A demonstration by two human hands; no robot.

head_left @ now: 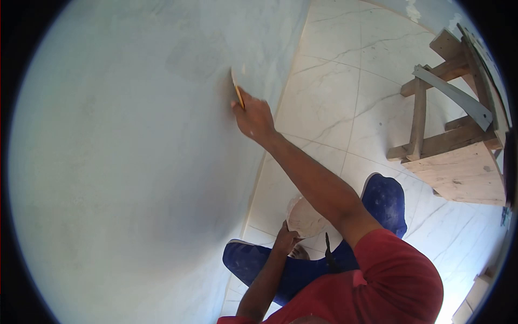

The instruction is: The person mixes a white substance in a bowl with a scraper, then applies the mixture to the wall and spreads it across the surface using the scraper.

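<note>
Putty knife (236, 86) is up against the wall (124, 151), blade pressed flat-ish onto the pale plaster with its edge pointing up and away from the person. Right hand (253, 116) has it, fingers curled tight around the yellowish handle, so that's a fully closed grip with only the blade and a bit of the handle poking out above the knuckles. Arm is stretched way out from the red sleeve (388, 270) to reach it.

Left hand (285, 240) is down low near the lap, wrapped around the edge of a whitish round pan (303, 216) that's smeared with filler. Fingers are clamped on the near rim from underneath, thumb side mostly hidden, so I can't say exactly how the thumb sits, but it's clearly holding the thing, not just touching it. The pan sits well below and apart from the knife, roughly under the extended forearm.

Person is crouched or seated right beside the wall, blue trousers (386, 202) with white specks on them, knees either side of the pan. Floor is white marble-look tile (329, 97) with grey veining. Over to the right there's a rough wooden stool or trestle (458, 156) with a grey metal strip (456, 97) lying across it, well away from both hands.
</note>
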